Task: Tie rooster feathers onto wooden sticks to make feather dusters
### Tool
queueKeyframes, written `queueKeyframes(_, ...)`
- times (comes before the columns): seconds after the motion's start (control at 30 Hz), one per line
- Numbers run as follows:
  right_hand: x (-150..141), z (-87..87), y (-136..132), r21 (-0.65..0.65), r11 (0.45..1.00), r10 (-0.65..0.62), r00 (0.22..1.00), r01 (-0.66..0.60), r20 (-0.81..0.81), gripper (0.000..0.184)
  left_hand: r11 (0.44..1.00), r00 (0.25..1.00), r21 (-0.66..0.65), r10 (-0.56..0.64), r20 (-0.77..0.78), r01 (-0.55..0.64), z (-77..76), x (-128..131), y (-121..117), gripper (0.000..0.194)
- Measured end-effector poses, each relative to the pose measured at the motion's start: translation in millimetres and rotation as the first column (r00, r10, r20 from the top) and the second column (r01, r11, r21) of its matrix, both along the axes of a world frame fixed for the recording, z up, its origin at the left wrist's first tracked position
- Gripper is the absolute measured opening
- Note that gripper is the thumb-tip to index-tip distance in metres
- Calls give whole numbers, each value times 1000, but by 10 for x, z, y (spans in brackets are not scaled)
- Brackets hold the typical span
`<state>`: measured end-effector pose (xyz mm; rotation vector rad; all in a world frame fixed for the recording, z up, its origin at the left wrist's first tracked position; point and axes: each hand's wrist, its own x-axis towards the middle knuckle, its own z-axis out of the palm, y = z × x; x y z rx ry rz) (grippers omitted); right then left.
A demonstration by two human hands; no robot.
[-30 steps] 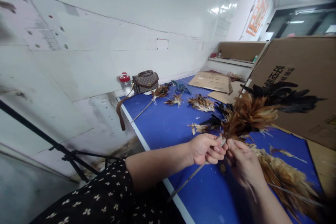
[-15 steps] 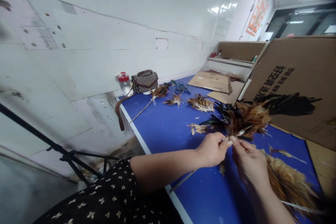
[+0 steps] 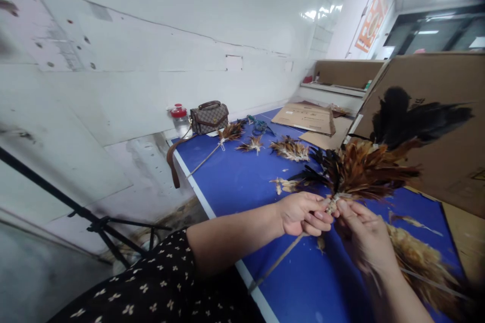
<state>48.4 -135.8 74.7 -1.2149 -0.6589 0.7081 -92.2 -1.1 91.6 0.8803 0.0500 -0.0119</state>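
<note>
A feather duster (image 3: 364, 166) with brown and black feathers is held up over the table. My left hand (image 3: 305, 214) is closed round its neck, where feather quills are bound. Its thin stick (image 3: 278, 265) runs down from that hand to the table's near edge. My right hand (image 3: 361, 229) pinches the base of the feathers, its fingertips touching the binding; whether a thread lies between them I cannot make out. Long black feathers (image 3: 417, 116) fan out at the top. Under my right forearm lies a pile of tan feathers (image 3: 420, 252) with a thin pale strip across it.
On the blue table (image 3: 227, 181) lie another feathered stick (image 3: 229, 133), feather bunches (image 3: 290, 149) and loose feathers (image 3: 284, 184). A handbag (image 3: 209, 118) and red-lidded jar (image 3: 180, 118) stand by the wall. Cardboard (image 3: 435, 81) rises at right; a black tripod leg (image 3: 56, 197) is at left.
The feather duster has turned in my hands, so its black feathers now point higher and more brown ones face me. My left fingers have rolled round the neck, and the stick shows more.
</note>
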Motion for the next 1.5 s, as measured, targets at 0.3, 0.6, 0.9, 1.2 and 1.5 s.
queueKeyframes(0.3,34,-144,104,-49,984,-172,985,172,7,66,772,813,339,581,-33,-538,-185,205,-307,54)
queueKeyframes(0.6,-59,-25,77,11,998,-57,998,57,-37,61,905,912,126,410,-9,-406,-5,78,-152,60)
queueKeyframes(0.9,33,-84,-37,67,998,18,1000,-19,14,48,988,998,-144,59,7,-57,42,26,-84,23)
queueKeyframes(1.2,-47,-133,111,17,984,-176,984,177,-26,57,623,712,420,696,87,-660,-237,252,-309,50)
queueKeyframes(1.5,-6,-24,19,37,999,25,1000,-26,18,54,981,982,-40,188,-31,-189,90,13,-131,33)
